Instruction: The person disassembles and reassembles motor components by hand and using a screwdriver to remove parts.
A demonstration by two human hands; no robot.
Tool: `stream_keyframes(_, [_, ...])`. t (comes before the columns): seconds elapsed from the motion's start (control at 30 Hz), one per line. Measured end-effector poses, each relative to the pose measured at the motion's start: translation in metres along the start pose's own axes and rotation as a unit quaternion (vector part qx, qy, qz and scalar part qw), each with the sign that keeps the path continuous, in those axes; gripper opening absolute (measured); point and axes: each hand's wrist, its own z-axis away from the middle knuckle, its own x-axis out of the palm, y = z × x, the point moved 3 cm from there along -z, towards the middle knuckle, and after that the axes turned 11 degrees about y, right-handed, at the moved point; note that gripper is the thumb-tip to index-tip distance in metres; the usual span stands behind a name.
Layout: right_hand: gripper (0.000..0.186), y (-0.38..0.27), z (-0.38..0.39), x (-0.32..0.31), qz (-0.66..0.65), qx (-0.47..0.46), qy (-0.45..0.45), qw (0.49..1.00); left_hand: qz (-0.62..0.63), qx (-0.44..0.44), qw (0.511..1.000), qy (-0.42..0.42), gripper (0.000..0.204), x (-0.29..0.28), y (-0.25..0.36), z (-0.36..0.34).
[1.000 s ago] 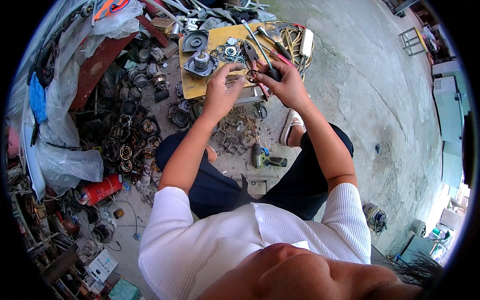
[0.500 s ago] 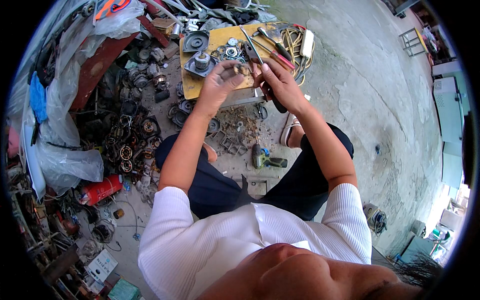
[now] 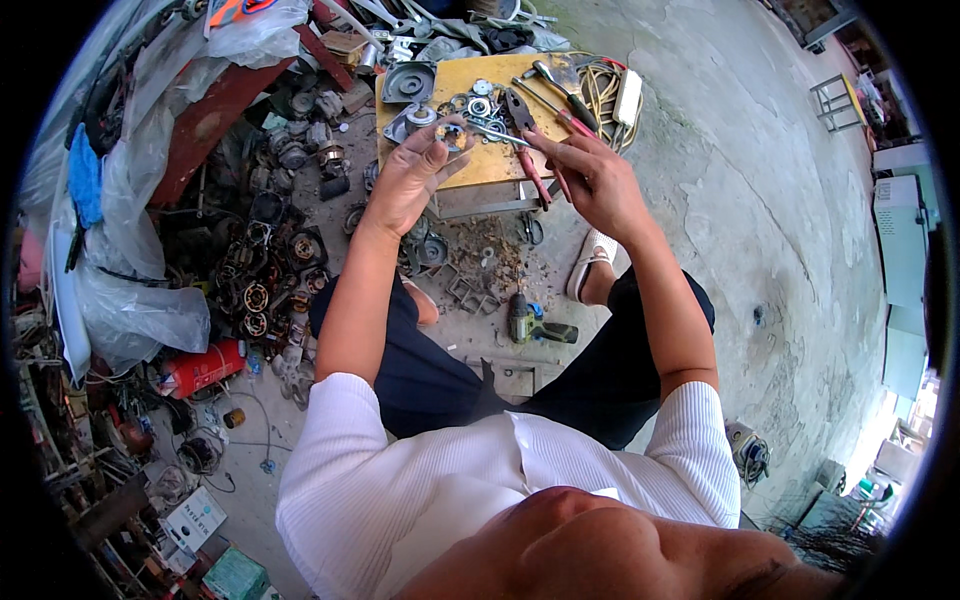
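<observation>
My left hand (image 3: pixel 402 180) is closed on a small ring-shaped metal part (image 3: pixel 453 136) with an orange-brown inside, held up at the near left of a yellow work table (image 3: pixel 470 178). My right hand (image 3: pixel 598 182) grips a screwdriver (image 3: pixel 505 137); its shaft points left toward the ring, and its handle is hidden in my palm. I cannot tell whether the tip touches the part. Red-handled pliers (image 3: pixel 530 165) lie below the shaft, handles over the table's near edge. Behind my left fingers sits a motor housing (image 3: pixel 418 116), partly covered.
A square cover (image 3: pixel 408 82), loose rings and washers (image 3: pixel 482 100), a ratchet wrench (image 3: pixel 566 92) and a coiled cable (image 3: pixel 600 85) are on the table. Below, a cordless drill (image 3: pixel 535 322) lies on the floor. Piled motor parts (image 3: pixel 262 270) line the left.
The screwdriver has swung from pointing away to pointing left at the ring. My left hand has shifted left and turned the ring, showing its opening. The pliers are now less covered.
</observation>
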Motion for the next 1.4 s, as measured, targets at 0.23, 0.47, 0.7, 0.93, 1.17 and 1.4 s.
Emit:
stream_keyframes(0.23, [0.054, 0.001, 0.001, 0.0, -0.025, 0.008, -0.03, 0.999, -0.006, -0.001, 1.0, 0.016, 0.055, 0.003, -0.001, 0.002])
stream_keyframes(0.47, [0.053, -0.003, 0.0, 0.002, -0.046, 0.044, -0.076, 0.995, 0.034, 0.027, 0.999, 0.0, 0.044, 0.011, 0.001, 0.003])
stream_keyframes(0.7, [0.055, 0.009, 0.003, 0.012, -0.103, 0.092, -0.123, 0.983, 0.01, 0.072, 0.997, 0.021, 0.042, 0.014, 0.001, 0.002])
stream_keyframes(0.93, [0.056, 0.008, 0.0, 0.012, -0.117, 0.08, -0.078, 0.987, -0.011, 0.098, 0.994, 0.038, 0.043, 0.008, 0.0, -0.001])
stream_keyframes(1.17, [0.059, 0.014, 0.005, 0.022, -0.138, 0.073, -0.086, 0.984, -0.007, 0.082, 0.996, 0.033, 0.042, 0.008, 0.0, 0.0])
stream_keyframes(1.4, [0.058, 0.016, 0.004, 0.022, -0.168, 0.09, -0.125, 0.974, -0.023, 0.112, 0.991, 0.062, 0.044, 0.004, 0.0, -0.002])
